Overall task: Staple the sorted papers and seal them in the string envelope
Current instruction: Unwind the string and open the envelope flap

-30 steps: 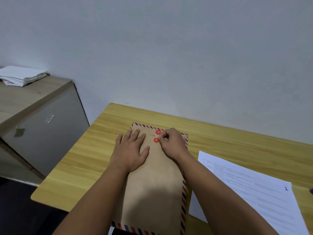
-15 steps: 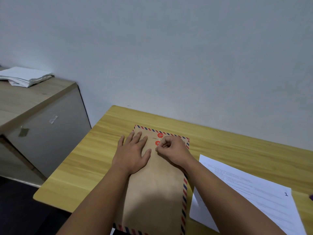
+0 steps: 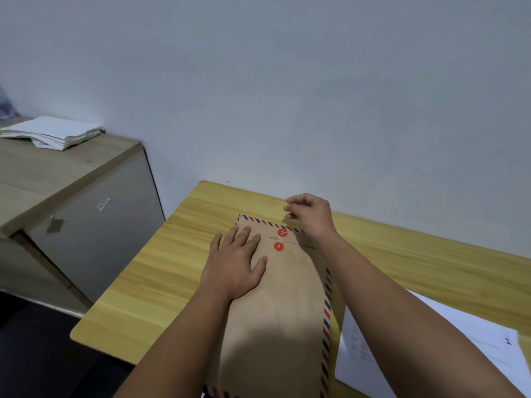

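Observation:
A brown string envelope (image 3: pixel 287 311) with a red-and-blue striped border lies lengthwise on the wooden table (image 3: pixel 161 271). Its flap is folded down, and white string runs between the upper red button (image 3: pixel 282 232) and the lower red button (image 3: pixel 278 246). My left hand (image 3: pixel 234 262) presses flat on the envelope just left of the buttons. My right hand (image 3: pixel 311 215) hovers above the envelope's far right corner with thumb and forefinger pinched together, as on the string's free end. The thread from hand to button is too thin to make out.
A printed white sheet (image 3: pixel 431 340) marked "1" lies on the table right of the envelope, under my right forearm. A grey cabinet (image 3: pixel 86 225) stands to the left with a stack of papers (image 3: pixel 54 133) on top. The wall runs close behind the table.
My right hand has lifted off the buttons and moved away toward the wall, uncovering both red discs. My left hand stays flat on the envelope.

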